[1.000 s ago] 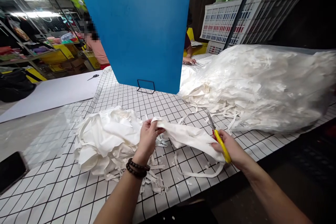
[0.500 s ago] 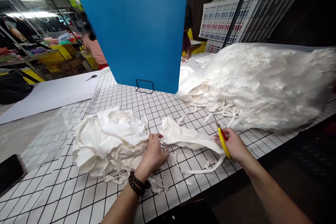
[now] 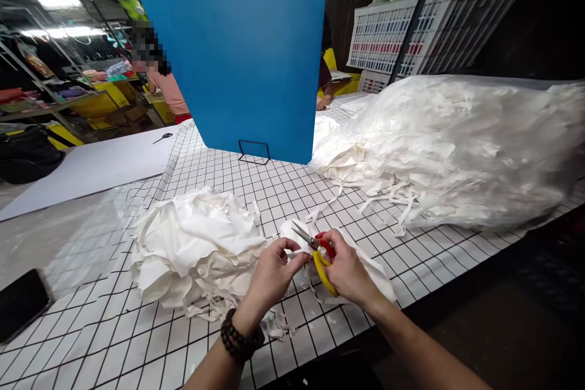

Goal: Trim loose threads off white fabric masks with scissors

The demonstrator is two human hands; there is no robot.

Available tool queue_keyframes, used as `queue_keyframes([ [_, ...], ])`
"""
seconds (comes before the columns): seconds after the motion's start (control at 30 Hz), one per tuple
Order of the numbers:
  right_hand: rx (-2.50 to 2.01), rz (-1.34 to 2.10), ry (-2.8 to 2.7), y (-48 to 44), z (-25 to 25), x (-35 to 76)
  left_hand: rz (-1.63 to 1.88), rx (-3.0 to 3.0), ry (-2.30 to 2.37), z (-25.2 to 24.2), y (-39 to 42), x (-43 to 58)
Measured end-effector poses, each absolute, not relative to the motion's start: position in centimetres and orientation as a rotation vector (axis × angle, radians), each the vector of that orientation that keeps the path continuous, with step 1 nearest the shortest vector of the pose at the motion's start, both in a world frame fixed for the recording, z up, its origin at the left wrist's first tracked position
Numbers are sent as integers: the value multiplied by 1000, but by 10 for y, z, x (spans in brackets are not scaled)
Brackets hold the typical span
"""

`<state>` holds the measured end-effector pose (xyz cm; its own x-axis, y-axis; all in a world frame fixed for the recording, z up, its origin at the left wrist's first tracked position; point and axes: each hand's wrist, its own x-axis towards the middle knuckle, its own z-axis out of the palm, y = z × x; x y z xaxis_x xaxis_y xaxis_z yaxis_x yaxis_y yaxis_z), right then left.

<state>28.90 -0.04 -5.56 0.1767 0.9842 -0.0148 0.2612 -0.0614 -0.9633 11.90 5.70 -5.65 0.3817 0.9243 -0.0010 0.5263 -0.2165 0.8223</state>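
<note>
In my right hand (image 3: 345, 265) are small scissors (image 3: 322, 265) with one yellow and one red handle, their blades pointing up and left. My left hand (image 3: 276, 268), a dark beaded bracelet on its wrist, pinches the edge of a white cloth piece (image 3: 372, 265) just beside the blades. The cloth lies across the table, partly hidden behind my right hand. Left of my hands sits a heap of white cloth pieces (image 3: 196, 244), narrow ties hanging from its lower edge. Small white scraps are scattered on the table below my hands.
A blue board (image 3: 242, 61) stands upright on a wire stand on the gridded tablecloth (image 3: 219, 161). At right lies a large clear bag of white cloth (image 3: 461, 146). A phone (image 3: 22, 304) and dark scissors (image 3: 163, 138) are at left. Two other people are beyond the board.
My right hand has moved left with the scissors, bringing them beside my left hand. My left hand has shifted slightly right and now pinches the cloth. My right hand no longer stretches the cloth rightward.
</note>
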Motion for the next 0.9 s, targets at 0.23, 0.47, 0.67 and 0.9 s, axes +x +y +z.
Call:
queue_keyframes([
  [0.23, -1300, 886, -1110, 18, -58, 288, 885, 1719, 1385, -57, 46, 123],
  [0.47, -1391, 682, -1123, 17, -62, 295, 582, 1232, 1056, -54, 44, 115],
  [0.67, -1314, 794, -1150, 16, -66, 290, 519, 961, 680, -47, 27, 114],
  [0.9, -1330, 912, -1096, 8, -72, 293, 912, 1419, 917, -39, 20, 116],
])
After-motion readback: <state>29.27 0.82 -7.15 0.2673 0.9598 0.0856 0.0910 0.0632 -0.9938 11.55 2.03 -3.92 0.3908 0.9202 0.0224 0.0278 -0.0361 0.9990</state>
